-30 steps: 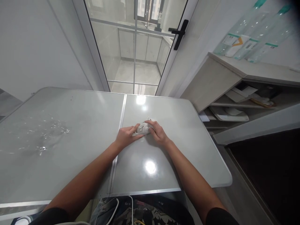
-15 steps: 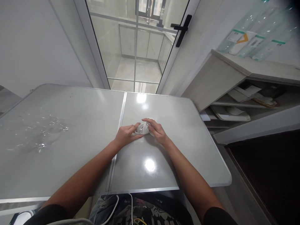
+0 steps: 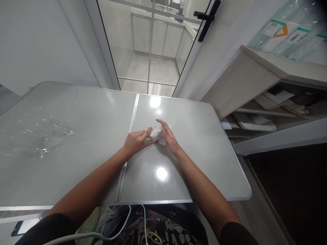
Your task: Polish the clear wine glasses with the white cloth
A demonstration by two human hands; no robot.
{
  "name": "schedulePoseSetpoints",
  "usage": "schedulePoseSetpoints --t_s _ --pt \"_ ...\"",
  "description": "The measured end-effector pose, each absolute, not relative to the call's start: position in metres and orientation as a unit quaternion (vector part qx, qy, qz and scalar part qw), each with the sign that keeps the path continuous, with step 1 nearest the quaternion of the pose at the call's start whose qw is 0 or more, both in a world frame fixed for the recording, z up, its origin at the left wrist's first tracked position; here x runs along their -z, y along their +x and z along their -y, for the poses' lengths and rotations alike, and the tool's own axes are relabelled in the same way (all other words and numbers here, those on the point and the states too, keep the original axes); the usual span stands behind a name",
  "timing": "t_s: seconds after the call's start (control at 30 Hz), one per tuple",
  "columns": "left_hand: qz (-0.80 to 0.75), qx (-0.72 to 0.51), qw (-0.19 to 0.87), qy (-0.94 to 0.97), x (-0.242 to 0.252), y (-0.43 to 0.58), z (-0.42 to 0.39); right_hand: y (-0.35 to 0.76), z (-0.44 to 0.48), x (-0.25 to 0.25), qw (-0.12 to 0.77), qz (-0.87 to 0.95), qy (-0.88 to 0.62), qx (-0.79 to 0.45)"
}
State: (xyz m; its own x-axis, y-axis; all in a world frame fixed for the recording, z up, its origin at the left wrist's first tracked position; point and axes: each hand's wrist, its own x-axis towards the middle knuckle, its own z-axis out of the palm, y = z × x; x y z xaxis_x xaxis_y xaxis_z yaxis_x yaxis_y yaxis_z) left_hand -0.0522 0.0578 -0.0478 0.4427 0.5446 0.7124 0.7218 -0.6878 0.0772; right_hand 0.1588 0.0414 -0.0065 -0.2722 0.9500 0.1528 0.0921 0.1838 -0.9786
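A small white rounded bundle (image 3: 155,133), wrapped in shiny clear plastic, is held between my two hands just above the right half of the table. My left hand (image 3: 137,140) pinches its left end, thumb on top and fingers underneath. On the other side, my right hand (image 3: 170,137) cups the bundle's right end, its fingers extended up past it. Some white material shows below the right palm. What lies inside the wrap I cannot make out. Crumpled clear plastic film (image 3: 48,132) lies on the table's left half.
A metal-edged seam (image 3: 134,112) divides the grey table (image 3: 204,153). Beyond stands a glass door with a black handle (image 3: 208,18). At right, a shelf unit (image 3: 260,73) carries clear plastic bottles (image 3: 283,39). White cables (image 3: 125,224) and a phone (image 3: 25,226) are near my lap.
My right hand's fingers have straightened and lifted from around the bundle's top, showing more of its white surface. My left hand keeps its pinch. The view has tipped slightly downward.
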Motion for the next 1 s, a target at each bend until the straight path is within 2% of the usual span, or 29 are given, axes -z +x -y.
schedulePoseSetpoints --t_s 0.33,0.6,0.7,0.83,0.9,1.0 --pt "0.354 0.411 0.034 -0.839 0.051 -0.047 -0.055 0.190 -0.048 0.009 0.367 0.791 -0.362 -0.329" --pt "0.405 0.349 0.018 -0.845 0.055 -0.054 -0.058 0.161 -0.040 0.003 0.430 0.615 -0.418 -0.512" --pt "0.412 0.382 -0.048 -0.826 0.047 -0.051 -0.056 0.159 -0.038 -0.002 0.438 0.625 -0.411 -0.497" --pt "0.390 0.388 -0.231 -0.803 0.032 -0.047 -0.051 0.170 -0.037 -0.007 0.413 0.705 -0.375 -0.437" --pt "0.379 0.381 -0.290 -0.792 0.028 -0.046 -0.050 0.177 -0.038 -0.008 0.389 0.757 -0.346 -0.393" --pt "0.380 0.388 -0.260 -0.798 0.031 -0.045 -0.050 0.183 -0.040 -0.005 0.387 0.790 -0.327 -0.345"
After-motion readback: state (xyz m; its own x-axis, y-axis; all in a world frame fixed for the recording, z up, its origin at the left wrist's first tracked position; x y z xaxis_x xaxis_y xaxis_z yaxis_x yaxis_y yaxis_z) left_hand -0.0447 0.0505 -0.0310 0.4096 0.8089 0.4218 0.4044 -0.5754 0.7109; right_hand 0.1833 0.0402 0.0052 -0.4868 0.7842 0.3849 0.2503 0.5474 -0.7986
